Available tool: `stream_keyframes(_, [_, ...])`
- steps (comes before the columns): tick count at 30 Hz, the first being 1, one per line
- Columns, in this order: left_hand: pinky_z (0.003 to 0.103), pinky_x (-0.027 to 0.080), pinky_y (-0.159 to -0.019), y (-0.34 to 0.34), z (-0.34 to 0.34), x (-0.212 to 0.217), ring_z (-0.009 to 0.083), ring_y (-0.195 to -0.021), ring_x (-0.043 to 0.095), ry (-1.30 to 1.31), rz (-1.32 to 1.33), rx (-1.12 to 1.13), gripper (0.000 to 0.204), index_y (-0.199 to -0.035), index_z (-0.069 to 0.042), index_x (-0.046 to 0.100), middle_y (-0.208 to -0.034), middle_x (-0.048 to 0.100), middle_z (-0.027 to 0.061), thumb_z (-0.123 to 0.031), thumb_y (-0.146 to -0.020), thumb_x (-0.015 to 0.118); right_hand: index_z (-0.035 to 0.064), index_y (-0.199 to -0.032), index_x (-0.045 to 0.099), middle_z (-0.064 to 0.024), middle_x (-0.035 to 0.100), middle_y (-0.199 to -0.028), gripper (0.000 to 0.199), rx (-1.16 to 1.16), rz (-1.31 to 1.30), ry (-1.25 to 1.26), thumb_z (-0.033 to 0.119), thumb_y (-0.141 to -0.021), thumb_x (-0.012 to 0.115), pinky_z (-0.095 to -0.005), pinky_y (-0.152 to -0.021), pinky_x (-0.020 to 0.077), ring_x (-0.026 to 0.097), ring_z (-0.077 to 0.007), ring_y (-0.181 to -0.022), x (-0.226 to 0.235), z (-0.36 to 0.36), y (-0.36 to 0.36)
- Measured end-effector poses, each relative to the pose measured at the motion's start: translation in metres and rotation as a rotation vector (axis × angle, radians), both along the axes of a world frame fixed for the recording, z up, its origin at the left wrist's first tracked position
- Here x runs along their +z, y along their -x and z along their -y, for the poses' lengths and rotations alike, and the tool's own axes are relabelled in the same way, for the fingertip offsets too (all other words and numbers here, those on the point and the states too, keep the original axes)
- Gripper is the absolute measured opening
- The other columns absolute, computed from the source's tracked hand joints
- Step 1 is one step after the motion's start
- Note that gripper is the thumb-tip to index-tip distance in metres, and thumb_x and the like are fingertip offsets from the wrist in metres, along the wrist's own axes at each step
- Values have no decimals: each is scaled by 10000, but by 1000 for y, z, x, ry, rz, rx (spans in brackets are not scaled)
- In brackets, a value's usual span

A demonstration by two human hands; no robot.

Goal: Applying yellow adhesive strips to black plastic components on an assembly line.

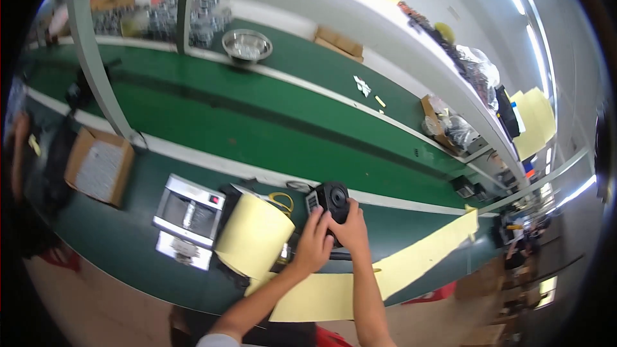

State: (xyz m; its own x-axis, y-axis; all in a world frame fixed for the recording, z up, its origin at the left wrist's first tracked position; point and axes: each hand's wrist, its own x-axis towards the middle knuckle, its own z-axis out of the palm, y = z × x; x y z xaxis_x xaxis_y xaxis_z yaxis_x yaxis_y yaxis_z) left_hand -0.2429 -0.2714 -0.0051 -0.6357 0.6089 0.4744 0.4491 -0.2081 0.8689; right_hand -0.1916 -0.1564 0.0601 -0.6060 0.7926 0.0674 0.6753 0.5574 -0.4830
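A black boxy device [335,196] with a round recessed face and a light panel of small marks on its left side stands on the near bench. My right hand [351,230] is closed round its right side. Against its lower left side press the fingers of my left hand [312,249]; their tips partly overlap the device. Left of my hands sits a wide roll of pale yellow paper [257,234]. Under my forearms lies a yellow sheet [315,299], and another long yellow strip [427,254] stretches off to the right. Yellow-handled scissors [283,202] lie behind the roll, partly hidden.
A silver machine [189,209] with a red switch stands left of the roll. Farther left is a cardboard box [99,166] of small grey pieces. Beyond runs a green belt [276,122], with a metal bowl [247,46] past it. A white shelf beam [360,9] crosses overhead.
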Motion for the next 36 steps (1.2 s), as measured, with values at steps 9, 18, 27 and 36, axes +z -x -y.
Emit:
stream_keyframes(9, [450, 306, -1111, -53, 70, 42, 448, -1337, 353, 211, 132, 96, 567, -1415, 53, 346, -1455, 324, 286, -56, -886, 516, 13, -1354, 419, -298, 533, -1143, 914, -64, -27, 68, 485, -661, 783, -494, -900, 482, 558, -471, -1032, 1, 7, -6])
stream_keyframes(18, [466, 337, -1087, -14, 13, 32, 445, -1258, 436, 210, 345, 264, 500, -1352, 67, 405, -1330, 471, 279, -57, -883, 524, -3, -1325, 417, -293, 537, -1160, 864, -49, -2, 59, 408, -672, 806, -473, -927, 464, 548, -448, -1071, 2, 2, -6])
stream_keyframes(27, [401, 501, -883, 27, -30, -5, 344, -1013, 627, 252, 603, 288, 456, -1245, -12, 591, -1143, 621, 198, -225, -853, 688, -22, -1328, 392, -300, 508, -1172, 918, 11, 23, 103, 431, -659, 827, -461, -910, 473, 552, -440, -1062, 1, -4, 4])
stream_keyframes(36, [361, 510, -849, 21, -25, -1, 289, -945, 642, 288, 689, 261, 470, -1296, -113, 600, -1105, 633, 175, -229, -853, 706, -20, -1330, 387, -285, 513, -1161, 895, 41, 15, -1, 387, -666, 829, -459, -905, 470, 554, -428, -1041, 11, 8, 4])
